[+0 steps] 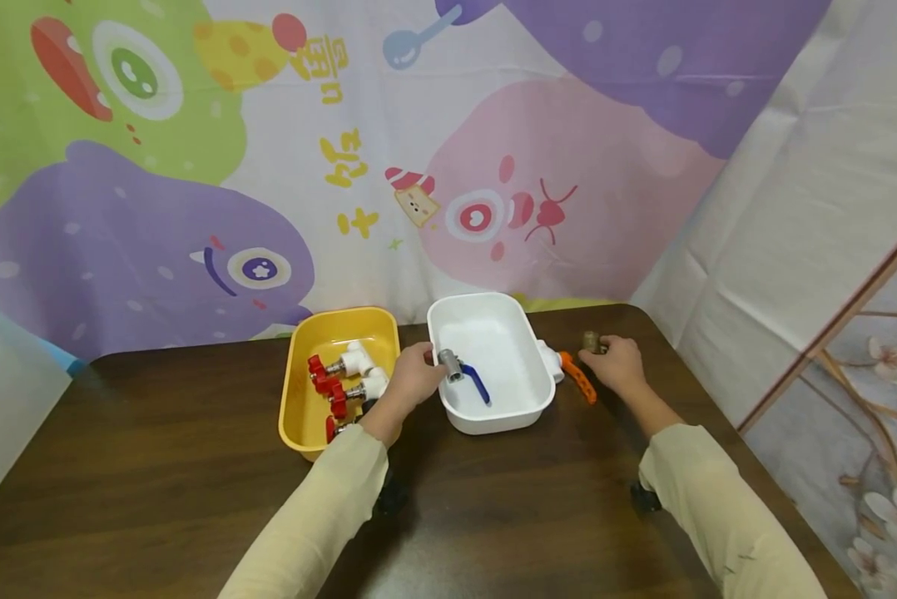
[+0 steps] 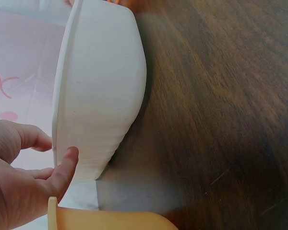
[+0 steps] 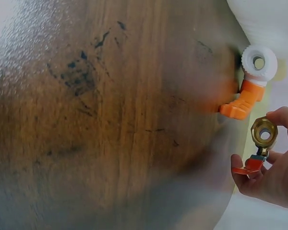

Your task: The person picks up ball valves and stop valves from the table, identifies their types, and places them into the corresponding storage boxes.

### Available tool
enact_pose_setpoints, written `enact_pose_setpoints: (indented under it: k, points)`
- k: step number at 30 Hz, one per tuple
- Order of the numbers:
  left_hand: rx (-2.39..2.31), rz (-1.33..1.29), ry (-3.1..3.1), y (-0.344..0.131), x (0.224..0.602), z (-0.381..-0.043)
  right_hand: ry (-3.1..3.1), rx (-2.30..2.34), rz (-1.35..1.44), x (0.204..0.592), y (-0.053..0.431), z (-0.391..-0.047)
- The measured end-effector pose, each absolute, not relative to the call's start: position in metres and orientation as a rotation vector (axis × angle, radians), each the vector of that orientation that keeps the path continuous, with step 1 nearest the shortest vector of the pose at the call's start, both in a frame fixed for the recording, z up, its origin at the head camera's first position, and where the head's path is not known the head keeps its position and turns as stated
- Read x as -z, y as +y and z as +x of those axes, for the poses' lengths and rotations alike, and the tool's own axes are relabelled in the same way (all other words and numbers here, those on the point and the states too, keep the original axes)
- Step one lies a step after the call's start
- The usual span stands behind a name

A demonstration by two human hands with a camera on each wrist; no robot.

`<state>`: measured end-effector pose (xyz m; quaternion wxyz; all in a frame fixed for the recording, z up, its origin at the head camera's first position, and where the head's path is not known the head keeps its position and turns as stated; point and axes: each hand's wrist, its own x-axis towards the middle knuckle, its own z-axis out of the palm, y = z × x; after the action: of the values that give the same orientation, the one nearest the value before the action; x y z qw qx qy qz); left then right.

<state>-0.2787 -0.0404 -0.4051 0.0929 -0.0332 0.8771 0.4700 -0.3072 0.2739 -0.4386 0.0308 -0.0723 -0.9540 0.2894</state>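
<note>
My left hand (image 1: 416, 378) is at the left rim of the white bin (image 1: 486, 422), its fingertips on a silver ball valve (image 1: 449, 366) with a blue lever. In the left wrist view the rim hides that valve, and one finger (image 2: 67, 167) lies along the bin's outer wall. Beyond the bin's right side, my right hand (image 1: 619, 363) holds a brass ball valve (image 3: 264, 132) with a red-orange handle between thumb and fingers. Close by, against the bin, is a white plastic valve (image 3: 259, 64) with an orange lever (image 1: 579, 378).
To the left of the white bin stands a yellow bin (image 1: 289, 416) with several white valves (image 1: 356, 359) that have red handles (image 1: 338, 398). Both bins are on a dark wooden table (image 1: 156, 466), near its back edge. A printed cloth (image 1: 374, 274) hangs behind the table.
</note>
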Motion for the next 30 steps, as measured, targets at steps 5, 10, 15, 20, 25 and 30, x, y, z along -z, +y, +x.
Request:
enact_pose_setpoints:
  k: [5, 10, 15, 20, 25, 30]
  points:
    - [-1.396, -0.097, 2.600, -0.040, 0.406, -0.279, -2.942, -0.904, -0.227, 0.435, 0.274, -0.305]
    - [-1.397, -0.086, 2.615, -0.040, 0.406, -0.279, -2.926, -0.929, -0.235, 0.429, 0.271, -0.303]
    - [-1.401, -0.067, 2.641, -0.041, 0.407, -0.279, -2.906, -0.986, -0.247, 0.421, 0.265, -0.301]
    - [-1.392, -0.066, 2.646, -0.042, 0.408, -0.280, -2.874, -1.039, -0.228, 0.415, 0.258, -0.300]
    - [-1.389, -0.055, 2.652, -0.041, 0.408, -0.280, -2.826, -1.051, -0.176, 0.411, 0.251, -0.299]
    - [-1.388, -0.050, 2.648, -0.041, 0.407, -0.280, -2.829, -1.054, -0.167, 0.408, 0.247, -0.298]
